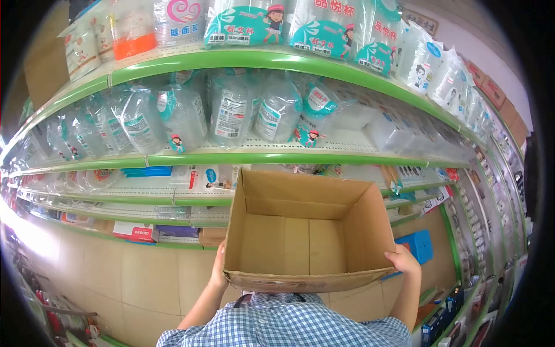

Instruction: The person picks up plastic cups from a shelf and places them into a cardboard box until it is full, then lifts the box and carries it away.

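Observation:
An open cardboard box point(283, 240) with nothing inside is held up in front of my body, its opening toward me. My left hand point(219, 267) grips its left side near the lower corner, the fingers partly hidden by the box. At the lower right corner, my right hand point(403, 259) is closed on the box's edge. Behind and above the box, a shelf with a green edge point(277, 158) bears clear bags of plastic cups point(232, 110).
Packs of cups point(245, 24) stand on the top shelf. A blue plastic stool point(417, 246) is on the tiled floor point(144, 272) at the right. Red and white boxes point(134, 231) sit on the bottom shelf. More shelving point(497, 191) runs along the right side.

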